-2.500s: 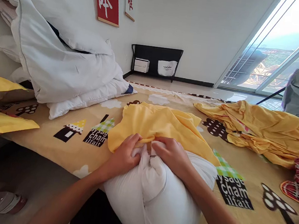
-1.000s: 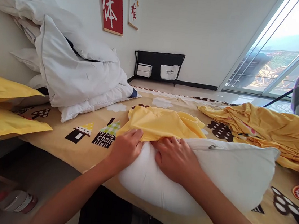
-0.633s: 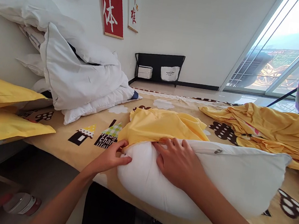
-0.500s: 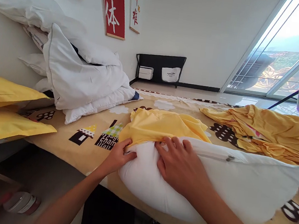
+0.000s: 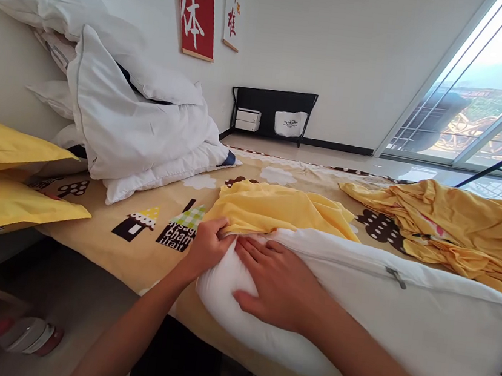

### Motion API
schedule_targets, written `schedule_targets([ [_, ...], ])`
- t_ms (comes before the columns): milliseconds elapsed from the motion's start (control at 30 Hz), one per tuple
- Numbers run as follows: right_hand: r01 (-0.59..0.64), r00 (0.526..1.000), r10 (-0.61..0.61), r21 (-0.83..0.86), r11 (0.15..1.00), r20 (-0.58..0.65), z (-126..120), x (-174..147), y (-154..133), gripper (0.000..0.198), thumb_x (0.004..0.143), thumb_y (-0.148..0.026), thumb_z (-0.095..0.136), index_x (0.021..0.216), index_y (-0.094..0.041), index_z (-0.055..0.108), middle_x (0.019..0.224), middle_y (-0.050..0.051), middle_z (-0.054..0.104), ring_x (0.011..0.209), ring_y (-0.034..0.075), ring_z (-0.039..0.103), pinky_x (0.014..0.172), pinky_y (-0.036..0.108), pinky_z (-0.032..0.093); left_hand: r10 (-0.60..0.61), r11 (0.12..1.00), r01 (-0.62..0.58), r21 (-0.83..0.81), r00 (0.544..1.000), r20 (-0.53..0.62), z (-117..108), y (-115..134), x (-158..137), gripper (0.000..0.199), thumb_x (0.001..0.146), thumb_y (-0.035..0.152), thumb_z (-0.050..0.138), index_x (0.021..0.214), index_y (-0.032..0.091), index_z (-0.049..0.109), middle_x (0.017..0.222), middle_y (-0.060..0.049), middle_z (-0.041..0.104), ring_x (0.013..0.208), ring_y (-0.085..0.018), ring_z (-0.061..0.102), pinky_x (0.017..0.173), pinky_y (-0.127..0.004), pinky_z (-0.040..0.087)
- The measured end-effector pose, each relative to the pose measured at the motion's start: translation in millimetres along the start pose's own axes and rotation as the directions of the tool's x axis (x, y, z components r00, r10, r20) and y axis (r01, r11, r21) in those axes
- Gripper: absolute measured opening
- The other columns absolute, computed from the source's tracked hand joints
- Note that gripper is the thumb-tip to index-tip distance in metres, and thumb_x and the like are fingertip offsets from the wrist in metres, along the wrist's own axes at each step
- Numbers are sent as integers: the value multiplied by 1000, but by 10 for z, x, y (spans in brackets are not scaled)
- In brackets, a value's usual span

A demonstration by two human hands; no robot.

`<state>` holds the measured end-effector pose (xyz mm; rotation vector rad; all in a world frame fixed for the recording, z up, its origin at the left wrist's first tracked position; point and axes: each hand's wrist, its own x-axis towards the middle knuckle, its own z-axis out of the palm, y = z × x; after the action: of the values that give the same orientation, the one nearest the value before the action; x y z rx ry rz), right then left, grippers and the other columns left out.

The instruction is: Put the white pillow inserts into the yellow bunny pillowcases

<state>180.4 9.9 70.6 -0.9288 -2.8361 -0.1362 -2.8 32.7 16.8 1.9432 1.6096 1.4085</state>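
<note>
A plump white pillow (image 5: 380, 326) lies across the near edge of the cloth-covered table (image 5: 132, 259), its zipper pull (image 5: 395, 277) on the upper side. Its far left corner meets the mouth of a yellow pillowcase (image 5: 285, 209), spread out just beyond. My left hand (image 5: 210, 245) is closed on the pillowcase edge at that corner, thumb on top. My right hand (image 5: 278, 283) lies on the pillow with fingers stretched toward the opening and thumb apart. Its fingertips reach the pillowcase edge, and where the pillow's corner ends under the cloth is hidden.
White pillows (image 5: 142, 138) are piled against the left wall. Yellow-covered pillows (image 5: 15, 208) are stacked at the left edge. Crumpled yellow fabric (image 5: 466, 226) lies at the right. A black rack (image 5: 270, 108) stands by the far wall, and a jar (image 5: 29, 334) sits below the table.
My right hand has slid left along the pillow, closer to my left hand, its fingers flatter. The pillow has shifted slightly, and its zipper pull now hangs toward me.
</note>
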Motion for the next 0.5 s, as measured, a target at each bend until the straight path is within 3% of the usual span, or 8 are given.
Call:
schedule_targets([
  [133,-43,998,41,55,998,39,5,152,54,49,79,-42,57,117,-11,62,121,12,64,115,26,55,104,38,34,194,960,-193,200,981,16,16,18,-100,28,77,22,52,55,20,33,54,2,40,56,-13,39,59,-27,32],
  [267,-60,998,60,50,997,8,-25,111,89,39,79,-41,57,105,-13,64,108,10,68,105,25,59,101,39,35,209,953,-194,234,977,-43,-35,-3,-270,15,80,22,51,66,21,48,64,-2,51,67,-16,49,66,-28,38],
  [333,-62,998,63,30,998,-31,-62,49,105,34,80,-39,56,103,-15,64,106,10,68,104,25,59,99,39,36,115,989,-111,101,993,-36,-102,-87,-350,8,83,27,52,80,20,54,77,-4,57,75,-17,53,71,-29,41],
  [400,-71,995,71,4,997,-64,-107,-8,125,30,82,-38,55,100,-15,63,103,10,67,101,24,59,96,39,37,1,988,12,-155,997,81,-182,-233,-418,18,85,34,51,95,19,56,92,-6,60,84,-19,56,76,-30,44],
  [500,-71,994,69,-19,997,-88,-172,-55,161,29,83,-40,54,98,-16,62,98,9,67,95,23,60,92,39,38,-60,856,226,-464,937,345,-268,-474,-459,34,82,39,54,110,19,55,111,-10,61,101,-23,57,86,-34,45],
])
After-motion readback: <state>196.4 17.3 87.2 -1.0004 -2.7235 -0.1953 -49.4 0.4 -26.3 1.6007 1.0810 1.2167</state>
